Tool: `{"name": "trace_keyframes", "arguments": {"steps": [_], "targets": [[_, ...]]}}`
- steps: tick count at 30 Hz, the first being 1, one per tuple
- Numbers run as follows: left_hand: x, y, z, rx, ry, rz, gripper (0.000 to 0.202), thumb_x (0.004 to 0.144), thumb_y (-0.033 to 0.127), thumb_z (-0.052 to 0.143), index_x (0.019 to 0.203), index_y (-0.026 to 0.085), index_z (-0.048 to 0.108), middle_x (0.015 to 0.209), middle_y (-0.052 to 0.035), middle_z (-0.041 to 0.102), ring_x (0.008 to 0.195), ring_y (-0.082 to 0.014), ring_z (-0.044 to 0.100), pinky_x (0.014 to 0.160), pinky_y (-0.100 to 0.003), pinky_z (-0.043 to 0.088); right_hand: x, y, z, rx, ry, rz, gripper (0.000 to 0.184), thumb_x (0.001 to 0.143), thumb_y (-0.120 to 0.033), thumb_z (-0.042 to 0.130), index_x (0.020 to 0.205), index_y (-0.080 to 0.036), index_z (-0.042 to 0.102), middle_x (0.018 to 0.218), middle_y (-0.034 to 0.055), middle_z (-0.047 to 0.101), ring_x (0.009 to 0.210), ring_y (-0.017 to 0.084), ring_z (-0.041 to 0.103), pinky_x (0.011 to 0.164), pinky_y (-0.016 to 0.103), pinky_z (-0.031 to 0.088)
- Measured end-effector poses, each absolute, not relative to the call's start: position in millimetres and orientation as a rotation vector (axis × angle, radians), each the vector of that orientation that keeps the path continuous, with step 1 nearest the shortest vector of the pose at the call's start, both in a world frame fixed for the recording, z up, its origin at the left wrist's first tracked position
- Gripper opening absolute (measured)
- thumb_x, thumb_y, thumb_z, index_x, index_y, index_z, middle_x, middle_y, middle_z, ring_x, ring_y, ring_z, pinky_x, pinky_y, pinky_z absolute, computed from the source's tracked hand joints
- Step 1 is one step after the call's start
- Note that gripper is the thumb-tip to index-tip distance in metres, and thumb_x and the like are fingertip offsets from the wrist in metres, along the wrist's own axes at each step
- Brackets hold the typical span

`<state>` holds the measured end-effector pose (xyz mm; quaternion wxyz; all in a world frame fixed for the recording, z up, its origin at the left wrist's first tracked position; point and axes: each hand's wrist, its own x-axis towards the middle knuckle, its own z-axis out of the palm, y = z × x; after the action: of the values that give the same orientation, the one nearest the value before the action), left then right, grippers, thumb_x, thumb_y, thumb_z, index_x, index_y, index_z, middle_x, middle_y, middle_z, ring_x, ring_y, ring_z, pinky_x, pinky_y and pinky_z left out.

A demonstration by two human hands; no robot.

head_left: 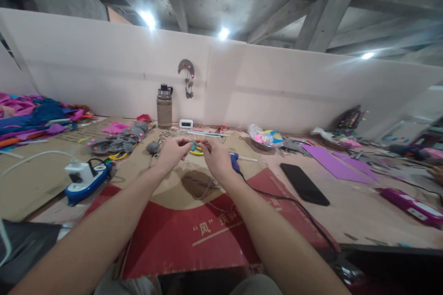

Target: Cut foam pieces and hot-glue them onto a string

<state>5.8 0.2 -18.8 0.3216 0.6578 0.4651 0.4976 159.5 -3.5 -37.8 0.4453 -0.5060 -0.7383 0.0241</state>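
Observation:
My left hand (pixel 175 153) is closed in a pinch on a small teal piece (pixel 193 146), too small to name. Close beside it, the fingers of my right hand (pixel 216 159) are pinched together; what they hold is too small to make out. A thin grey cord (pixel 208 189) lies in loops on the cardboard below my right hand. Yellow scissors handles (pixel 197 152) show just behind the fingertips. To the right of my right hand rests a blue glue gun (pixel 235 161). A grey yarn ball (pixel 152 147) sits left of my left hand.
Red-printed cardboard (pixel 173 235) covers the table before me. A bottle (pixel 164 108) stands by the partition. On the left are a power strip (pixel 88 184) and felt scraps (pixel 114 142); on the right, a phone (pixel 304 183), purple sheets (pixel 334 163) and a magenta power strip (pixel 411 205).

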Motion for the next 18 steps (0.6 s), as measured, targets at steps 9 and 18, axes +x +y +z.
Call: {"name": "trace_keyframes", "arguments": {"steps": [9,18], "targets": [[7.3,-3.2,-18.9,1.769,1.231,1.298,0.019,0.067,0.027,0.059,0.077,0.013,0.067,0.047,0.0029,0.051,0.039,-0.0075,0.041,0.040,-0.020,0.033,162.2,-5.6,-36.7,-1.259,-1.868,-0.031,0.020,0.087,-0.035,0.045,0.087,-0.021,0.060,0.083,0.0025,0.064,0.076,0.016,0.056,0.068,0.025,0.036],[10.2,0.7,-24.7,1.840,1.232,1.238,0.022,0.067,0.031,0.059,0.078,0.014,0.069,0.050,0.0014,0.054,0.039,-0.0083,0.043,0.040,-0.020,0.037,161.6,-8.9,-31.6,-1.390,-1.954,-0.138,0.032,0.092,-0.037,0.033,0.083,-0.020,0.059,0.082,0.0047,0.064,0.073,0.016,0.055,0.065,0.026,0.032]]}}
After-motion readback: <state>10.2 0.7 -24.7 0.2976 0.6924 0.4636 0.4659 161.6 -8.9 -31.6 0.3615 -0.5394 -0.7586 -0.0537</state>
